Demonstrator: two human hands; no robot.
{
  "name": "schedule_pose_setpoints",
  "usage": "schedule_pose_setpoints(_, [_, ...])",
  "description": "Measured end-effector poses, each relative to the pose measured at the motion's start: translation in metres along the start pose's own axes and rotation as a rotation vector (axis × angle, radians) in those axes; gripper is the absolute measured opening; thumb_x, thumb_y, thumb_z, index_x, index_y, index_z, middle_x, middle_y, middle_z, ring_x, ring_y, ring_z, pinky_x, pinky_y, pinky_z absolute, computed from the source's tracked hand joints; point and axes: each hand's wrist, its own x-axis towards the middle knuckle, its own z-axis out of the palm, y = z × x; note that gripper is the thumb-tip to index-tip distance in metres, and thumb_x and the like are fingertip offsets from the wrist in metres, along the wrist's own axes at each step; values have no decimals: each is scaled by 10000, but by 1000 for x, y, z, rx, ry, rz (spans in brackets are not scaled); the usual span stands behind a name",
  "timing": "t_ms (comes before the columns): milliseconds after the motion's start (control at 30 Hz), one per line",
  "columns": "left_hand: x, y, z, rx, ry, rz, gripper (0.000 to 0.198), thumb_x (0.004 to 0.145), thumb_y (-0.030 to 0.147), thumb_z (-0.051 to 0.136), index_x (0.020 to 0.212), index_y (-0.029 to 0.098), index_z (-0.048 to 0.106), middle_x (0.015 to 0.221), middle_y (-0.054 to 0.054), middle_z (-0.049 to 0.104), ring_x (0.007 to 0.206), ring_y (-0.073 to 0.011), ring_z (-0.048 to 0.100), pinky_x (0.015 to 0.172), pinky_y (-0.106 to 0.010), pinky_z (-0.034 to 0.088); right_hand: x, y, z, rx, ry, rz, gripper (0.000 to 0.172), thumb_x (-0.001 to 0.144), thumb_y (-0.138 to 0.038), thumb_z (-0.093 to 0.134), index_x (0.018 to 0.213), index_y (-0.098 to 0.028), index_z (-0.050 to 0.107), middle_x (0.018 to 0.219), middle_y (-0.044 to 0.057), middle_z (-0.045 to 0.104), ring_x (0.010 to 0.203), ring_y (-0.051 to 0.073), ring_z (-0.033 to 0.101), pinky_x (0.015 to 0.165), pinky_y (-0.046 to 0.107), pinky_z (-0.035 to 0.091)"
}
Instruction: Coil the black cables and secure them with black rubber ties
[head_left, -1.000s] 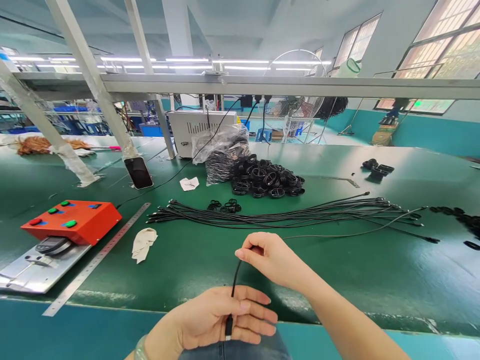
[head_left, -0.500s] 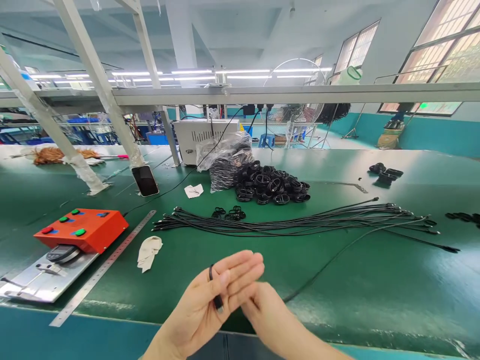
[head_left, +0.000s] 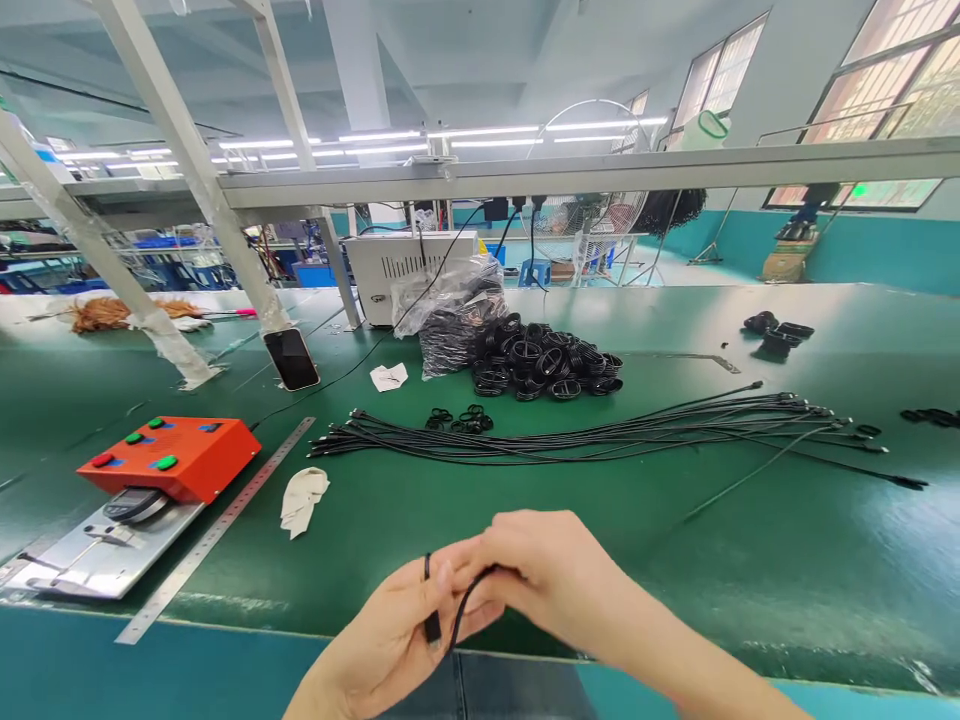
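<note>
My left hand (head_left: 390, 640) is at the bottom centre by the green table's (head_left: 450, 510) front edge, palm up, fingers curled round the plug end of a thin black cable (head_left: 439, 610). My right hand (head_left: 544, 575) lies across it from the right and pinches the same cable, bending it into a loop over my left fingers. The rest of this cable runs off to the right across the table towards a long bundle of black cables (head_left: 600, 435).
A pile of coiled black cables (head_left: 544, 365) and a clear plastic bag (head_left: 446, 310) lie behind the bundle. An orange button box (head_left: 172, 455) on a metal plate, a steel ruler (head_left: 217, 525), a crumpled cloth (head_left: 301, 498) and a phone (head_left: 291, 358) are at left.
My left hand rose, opened flat with the cable across it, then curled. My right hand came down over it and wound the cable into a loop.
</note>
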Motion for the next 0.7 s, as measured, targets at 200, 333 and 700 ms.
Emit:
schedule_pose_setpoints(200, [-5, -4, 4, 89, -64, -101, 359, 922, 270, 530, 1225, 108, 635, 1294, -202, 621, 1280, -340, 499, 1087, -522, 346, 24, 16, -1, 211, -70, -11, 121, 820, -127, 623, 818, -226, 693, 800, -28, 635, 756, 120, 607, 668, 198, 450])
schedule_pose_setpoints(333, [-7, 0, 9, 117, -45, -153, 386, 885, 259, 581, 1230, 91, 629, 1262, -221, 638, 1248, -349, 531, 1058, -520, 381, 26, 20, 5, 266, -63, -55, 102, 824, -152, 643, 821, -231, 708, 837, -25, 629, 780, 119, 609, 717, 207, 465])
schedule_pose_setpoints(700, [-9, 4, 20, 44, 61, -277, 295, 917, 106, 482, 1114, 117, 702, 1213, -176, 677, 1037, -242, 692, 815, -259, 571, 17, 34, 41, 329, 266, 82, 110, 838, -248, 651, 747, -216, 706, 758, 2, 657, 754, 148, 613, 674, 229, 464])
